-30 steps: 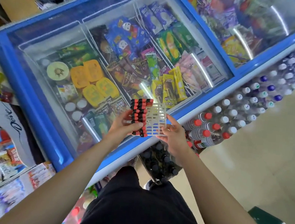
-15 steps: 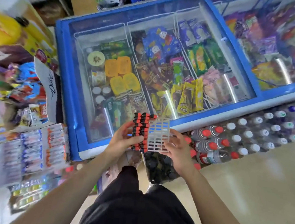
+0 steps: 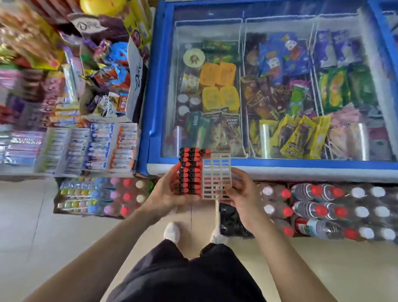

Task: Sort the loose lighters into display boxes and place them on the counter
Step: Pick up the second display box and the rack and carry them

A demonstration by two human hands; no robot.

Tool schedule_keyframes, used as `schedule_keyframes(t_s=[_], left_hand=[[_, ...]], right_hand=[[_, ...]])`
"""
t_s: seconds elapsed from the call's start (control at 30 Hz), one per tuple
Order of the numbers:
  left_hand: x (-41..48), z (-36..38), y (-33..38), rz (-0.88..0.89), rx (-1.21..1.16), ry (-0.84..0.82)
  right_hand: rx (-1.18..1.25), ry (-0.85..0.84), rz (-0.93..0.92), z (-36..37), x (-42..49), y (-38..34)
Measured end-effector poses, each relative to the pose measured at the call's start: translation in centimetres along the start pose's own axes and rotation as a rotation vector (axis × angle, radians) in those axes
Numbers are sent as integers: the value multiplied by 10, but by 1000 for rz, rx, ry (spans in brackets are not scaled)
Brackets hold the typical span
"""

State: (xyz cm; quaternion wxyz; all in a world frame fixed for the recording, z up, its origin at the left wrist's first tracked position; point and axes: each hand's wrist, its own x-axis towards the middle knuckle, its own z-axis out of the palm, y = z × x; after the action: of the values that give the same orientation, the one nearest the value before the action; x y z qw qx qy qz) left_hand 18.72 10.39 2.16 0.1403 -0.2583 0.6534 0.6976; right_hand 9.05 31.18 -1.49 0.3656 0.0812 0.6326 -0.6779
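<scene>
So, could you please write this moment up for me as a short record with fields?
held item: white grid tray, held in both hands in front of the body
tray fill: red-and-black lighters fill its left part; the right cells are empty
left hand: grips the lighter-filled side
right hand: grips the empty side
ahead: blue-framed freezer with a glass lid and packaged ices inside
floor: bottle packs by the freezer base

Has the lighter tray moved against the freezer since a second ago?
Yes. The lighter tray has come off the freezer glass toward the person, now at its front rail, nearer its left corner.
</scene>
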Motion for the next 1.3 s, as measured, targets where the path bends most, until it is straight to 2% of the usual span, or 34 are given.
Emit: schedule_keyframes(t_s=[0.1, 0.27, 0.53, 0.77, 0.9, 1.03, 1.3], left_hand=[[-18, -16, -7, 31, -36, 96], [-62, -65, -29, 109, -84, 166], [-168, -193, -86, 175, -202, 331], [-254, -298, -134, 196, -309, 550], [-293, -341, -150, 218, -383, 692], [-322, -391, -169, 194, -476, 809], [-347, -541, -185, 129, -428, 882]], right_hand=[[-59, -32, -35, 26, -7, 1], [-157, -53, -97, 90, -26, 17], [-339, -105, -203, 255, -68, 71], [-533, -290, -240, 393, -86, 108], [-576, -359, -204, 462, -82, 126], [-659, -506, -176, 535, -73, 139], [-645, -689, -163, 701, -34, 171]])
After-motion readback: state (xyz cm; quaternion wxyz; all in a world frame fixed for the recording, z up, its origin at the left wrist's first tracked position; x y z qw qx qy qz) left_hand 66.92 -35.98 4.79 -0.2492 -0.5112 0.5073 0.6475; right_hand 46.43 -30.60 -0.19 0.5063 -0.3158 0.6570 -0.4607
